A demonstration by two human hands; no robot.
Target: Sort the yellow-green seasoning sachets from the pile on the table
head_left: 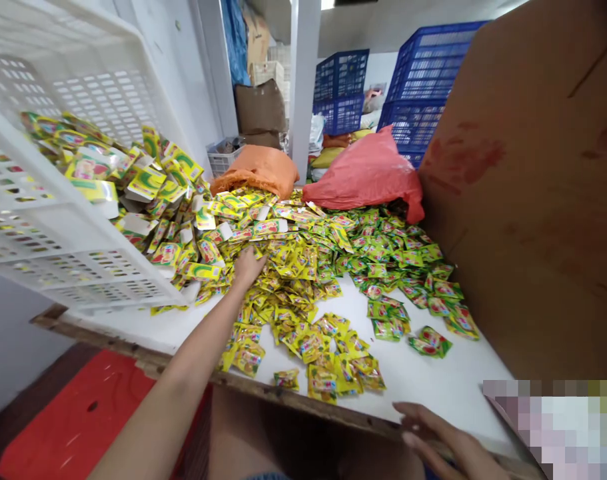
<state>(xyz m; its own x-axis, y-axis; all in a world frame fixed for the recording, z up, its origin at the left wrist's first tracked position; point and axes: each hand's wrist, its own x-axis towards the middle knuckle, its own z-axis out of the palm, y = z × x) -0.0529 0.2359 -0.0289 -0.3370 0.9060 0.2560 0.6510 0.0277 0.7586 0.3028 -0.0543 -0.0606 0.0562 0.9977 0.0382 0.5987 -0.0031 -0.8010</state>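
Observation:
A big heap of small yellow and green sachets [303, 260] covers a white tabletop [433, 380]. My left hand [246, 267] reaches far forward and lies on the heap near its left side; its fingers are buried among the packets. A tipped white plastic crate [48, 220] at the left spills larger yellow and green packets [148, 187] onto the pile. My right hand [448, 443] rests at the near table edge, fingers stretched out flat, holding nothing.
A tall brown cardboard wall [533, 187] stands along the right. An orange sack [258, 170] and a red plastic bag [368, 173] lie behind the heap. Blue crates [423, 87] are stacked at the back. A red stool [78, 420] sits below left.

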